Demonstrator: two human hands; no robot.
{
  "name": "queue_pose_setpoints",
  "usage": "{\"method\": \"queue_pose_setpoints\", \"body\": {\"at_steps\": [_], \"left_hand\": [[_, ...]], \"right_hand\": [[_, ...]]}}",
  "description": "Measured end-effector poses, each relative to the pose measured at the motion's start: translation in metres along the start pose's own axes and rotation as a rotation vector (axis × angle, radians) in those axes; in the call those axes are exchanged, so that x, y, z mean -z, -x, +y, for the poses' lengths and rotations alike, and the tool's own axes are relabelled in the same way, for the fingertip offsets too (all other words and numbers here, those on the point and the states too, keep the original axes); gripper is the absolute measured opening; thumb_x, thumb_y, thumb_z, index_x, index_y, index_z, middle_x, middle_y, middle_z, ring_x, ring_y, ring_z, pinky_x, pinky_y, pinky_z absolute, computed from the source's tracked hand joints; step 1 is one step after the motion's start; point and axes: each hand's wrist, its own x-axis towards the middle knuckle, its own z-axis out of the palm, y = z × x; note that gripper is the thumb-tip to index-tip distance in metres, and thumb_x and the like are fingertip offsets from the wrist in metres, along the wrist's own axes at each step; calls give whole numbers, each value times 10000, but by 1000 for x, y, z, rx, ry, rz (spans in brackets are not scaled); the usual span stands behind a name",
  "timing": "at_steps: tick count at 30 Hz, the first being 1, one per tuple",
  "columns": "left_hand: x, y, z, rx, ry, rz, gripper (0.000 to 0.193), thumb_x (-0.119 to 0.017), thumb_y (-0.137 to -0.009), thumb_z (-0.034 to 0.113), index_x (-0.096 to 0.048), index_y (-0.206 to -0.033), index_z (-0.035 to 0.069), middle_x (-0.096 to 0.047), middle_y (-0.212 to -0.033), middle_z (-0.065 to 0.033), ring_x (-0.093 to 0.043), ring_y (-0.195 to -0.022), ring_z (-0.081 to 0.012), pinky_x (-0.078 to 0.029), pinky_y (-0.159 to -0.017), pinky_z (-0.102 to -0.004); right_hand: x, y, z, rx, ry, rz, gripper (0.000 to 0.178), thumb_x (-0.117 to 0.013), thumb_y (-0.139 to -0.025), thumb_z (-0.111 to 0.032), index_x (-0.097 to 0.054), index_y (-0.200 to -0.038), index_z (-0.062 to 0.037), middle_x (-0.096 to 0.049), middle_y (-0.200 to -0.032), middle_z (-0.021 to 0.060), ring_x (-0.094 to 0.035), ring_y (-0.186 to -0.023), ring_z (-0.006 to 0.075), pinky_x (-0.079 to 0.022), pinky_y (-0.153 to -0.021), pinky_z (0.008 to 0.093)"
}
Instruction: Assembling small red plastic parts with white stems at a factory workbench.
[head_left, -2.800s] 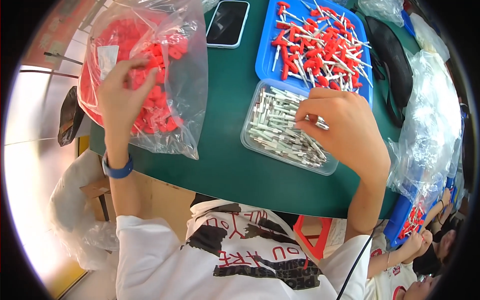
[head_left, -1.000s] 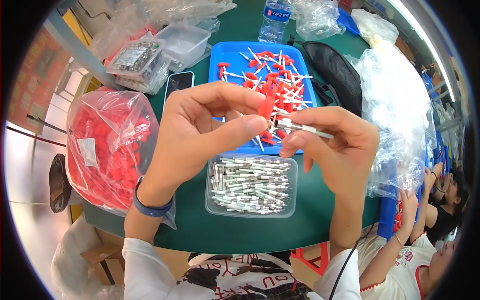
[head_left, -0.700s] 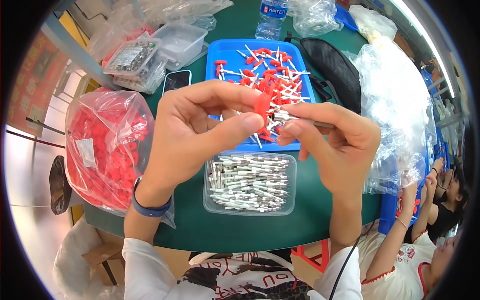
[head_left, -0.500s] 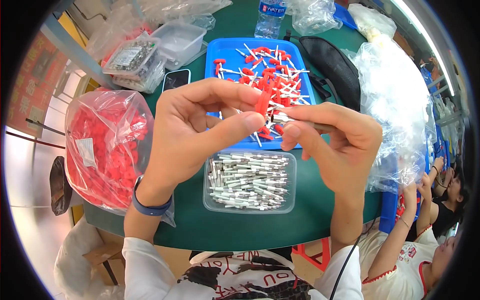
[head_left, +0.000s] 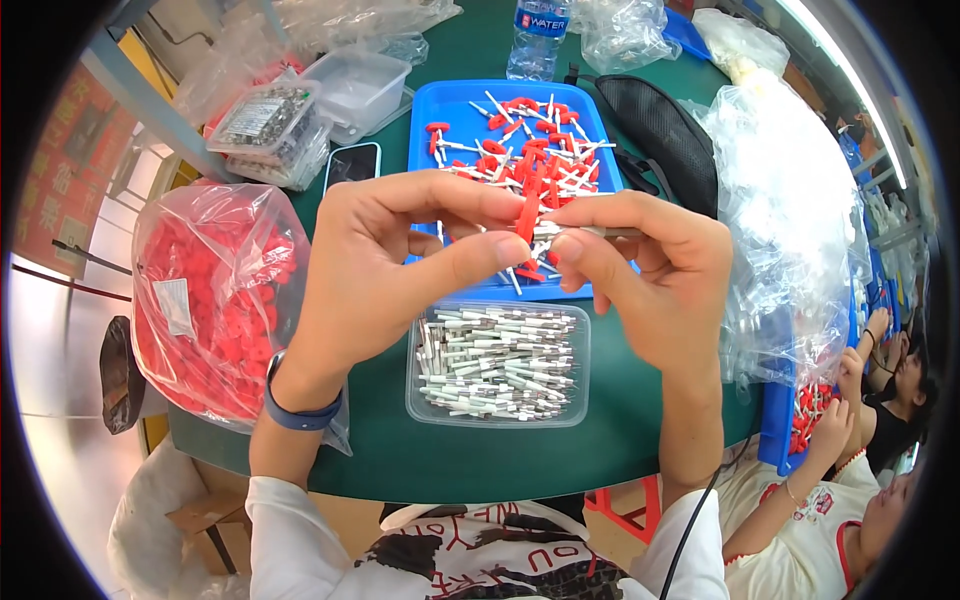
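My left hand [head_left: 385, 255] pinches a red plastic piece [head_left: 530, 212] upright between thumb and fingers. From the other side, my right hand [head_left: 665, 275] grips a thin white-and-grey pin [head_left: 548, 230] whose tip is at the red piece; the fingers hide how far it goes in. Behind both hands lies a blue tray [head_left: 450, 97], where red pieces with white pins are heaped. Just below the hands, a clear plastic box [head_left: 497, 422] holds many loose white-and-grey pins. To the left sits a clear bag [head_left: 215, 290] full of red pieces.
A phone [head_left: 353, 163], small clear boxes [head_left: 357, 85], a water bottle [head_left: 537, 42] and a black pouch [head_left: 660, 125] surround the tray. Clear plastic bags [head_left: 785, 230] pile up on the right. Beyond them, co-workers' hands [head_left: 833, 425] are by another blue tray [head_left: 775, 430].
My right hand has moved left and slightly up, bringing the pin against the red piece. My left hand has barely shifted. A co-worker's hand on the right has moved lower.
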Motion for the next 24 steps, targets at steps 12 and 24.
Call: {"method": "queue_pose_setpoints", "body": {"at_steps": [12, 24], "left_hand": [[-2, -3, -22, -101, 161, -22, 203, -729, -757, -73, -680, -953, -80, -693, -906, -153, -674, -835, -168, -562, -785, -279], [-10, -1, -29, -291, 33, 79, 220, -756, -719, -88, -681, -926, -77, -692, -871, -143, -678, -811, -178, -564, -776, -294]], "right_hand": [[4, -4, 10, 137, 127, -40, 141, -696, -803, 8, -681, -940, 36, -691, -862, 86, -636, -739, 84, -460, -560, 184], [-2, -1, 8, 167, 201, 15, 84, -709, -801, -11, -708, -884, -14, -705, -827, 35, -519, -594, -4, -281, -452, 160]]}}
